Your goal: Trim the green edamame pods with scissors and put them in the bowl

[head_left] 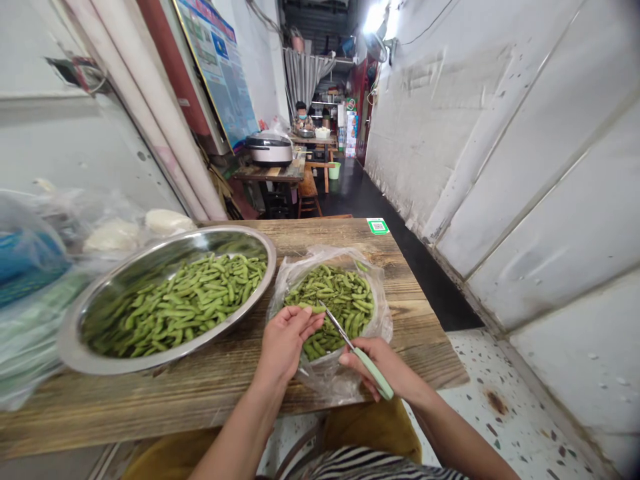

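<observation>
Between the thumb and fingers of my left hand (289, 339) is a green edamame pod (315, 309), its tip pointing right. My right hand (383, 365) is closed around scissors (367, 365) with pale green handles. The scissor blades reach up and left to the pod's end; whether they touch it I cannot tell. Under both hands lies an opened clear plastic bag (383, 313) full of edamame pods (333, 287). To the left, a wide steel basin (273, 257) holds a heap of more pods (195, 300).
Everything rests on a wooden table (420, 333). Plastic bags (35, 293) crowd its left side, and a green QR code card (377, 226) sits at the far right corner. Farther back are a rice cooker (270, 149) on another table and a seated person (303, 119). A wall (500, 167) runs along the right.
</observation>
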{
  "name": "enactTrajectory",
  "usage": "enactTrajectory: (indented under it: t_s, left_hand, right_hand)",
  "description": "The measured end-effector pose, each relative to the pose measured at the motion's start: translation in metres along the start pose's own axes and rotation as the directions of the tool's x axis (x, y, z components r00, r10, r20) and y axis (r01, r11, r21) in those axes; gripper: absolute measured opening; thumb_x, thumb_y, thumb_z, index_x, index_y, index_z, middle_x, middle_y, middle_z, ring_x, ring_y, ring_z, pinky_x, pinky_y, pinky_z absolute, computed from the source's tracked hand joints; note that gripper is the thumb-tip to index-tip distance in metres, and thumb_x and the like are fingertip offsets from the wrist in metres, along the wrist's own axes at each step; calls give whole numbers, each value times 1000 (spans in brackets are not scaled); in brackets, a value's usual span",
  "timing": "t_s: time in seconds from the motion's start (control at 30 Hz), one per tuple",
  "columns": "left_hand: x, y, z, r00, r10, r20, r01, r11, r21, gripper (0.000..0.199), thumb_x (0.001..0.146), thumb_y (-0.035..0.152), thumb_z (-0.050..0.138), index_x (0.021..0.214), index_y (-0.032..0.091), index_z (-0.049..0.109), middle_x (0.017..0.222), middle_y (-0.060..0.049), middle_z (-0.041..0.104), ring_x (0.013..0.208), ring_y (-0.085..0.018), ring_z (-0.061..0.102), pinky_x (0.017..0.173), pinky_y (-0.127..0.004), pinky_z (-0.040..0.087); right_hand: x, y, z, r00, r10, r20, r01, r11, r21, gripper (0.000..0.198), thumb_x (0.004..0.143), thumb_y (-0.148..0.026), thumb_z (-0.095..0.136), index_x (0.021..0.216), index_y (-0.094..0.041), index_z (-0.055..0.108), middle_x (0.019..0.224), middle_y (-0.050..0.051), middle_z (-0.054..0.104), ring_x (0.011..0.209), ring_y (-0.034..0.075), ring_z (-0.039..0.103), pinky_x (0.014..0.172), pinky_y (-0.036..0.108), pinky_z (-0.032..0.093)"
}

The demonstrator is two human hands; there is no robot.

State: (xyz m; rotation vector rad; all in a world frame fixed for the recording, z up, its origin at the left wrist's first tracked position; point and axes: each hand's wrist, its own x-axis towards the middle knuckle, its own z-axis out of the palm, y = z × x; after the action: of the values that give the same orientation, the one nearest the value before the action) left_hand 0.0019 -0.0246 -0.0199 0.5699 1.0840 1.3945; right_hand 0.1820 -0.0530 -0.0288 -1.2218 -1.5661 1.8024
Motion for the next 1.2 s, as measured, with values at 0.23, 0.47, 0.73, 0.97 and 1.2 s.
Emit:
enactTrajectory:
  t_s: [0.23, 0.47, 0.73, 0.97, 1.2]
  left_hand:
    - [16, 37, -33, 770, 583, -260, -420, 770, 481, 26, 70, 36, 66, 84, 17, 56, 79, -5, 68, 76, -22, 68, 80, -41, 52]
    - [22, 57, -50, 461, 812, 358, -436, -144, 888, 28, 81, 25, 57, 106, 16, 63, 115, -16, 62, 109, -30, 55, 97, -45, 37]
    - [39, -5, 15, 718, 217, 661, -538, -429, 726, 24, 87, 14, 42, 95, 18, 65, 95, -10, 68, 96, -28, 57, 83, -42, 37]
    - [46, -2, 13, 842, 214, 496, -439, -265, 859, 14, 82, 17, 50, 82, 17, 64, 89, -10, 67, 92, -29, 58, 80, -41, 36]
    - [30, -2, -2, 889, 262, 375, -447, 321, 835, 16, 78, 31, 59, 85, 19, 68, 76, -2, 69, 69, -18, 61, 68, -29, 44]
  right_hand:
    - [0, 12, -8, 999, -35, -16, 36, 999, 29, 50, 79, -61, 56, 100, -17, 52, 49, -9, 45, 37, 7, 43, 36, 17, 39]
    - [-2, 11, -12, 996, -89, -27, 87, 995, -45, 52, 84, -62, 49, 103, -15, 53, 52, -7, 46, 39, 8, 45, 41, 19, 40]
    - [2, 17, -12, 991, -85, -106, 93, 994, 65, 47, 83, -58, 55, 103, -16, 53, 53, -8, 44, 38, 7, 44, 37, 17, 39]
    - [0, 21, -17, 990, -73, -119, 86, 991, 107, 42, 83, -54, 57, 101, -16, 53, 58, -7, 47, 40, 7, 47, 37, 17, 43]
    - [1, 21, -14, 996, -49, -75, 50, 999, 11, 48, 82, -59, 54, 105, -16, 53, 56, -7, 49, 39, 8, 49, 38, 17, 42]
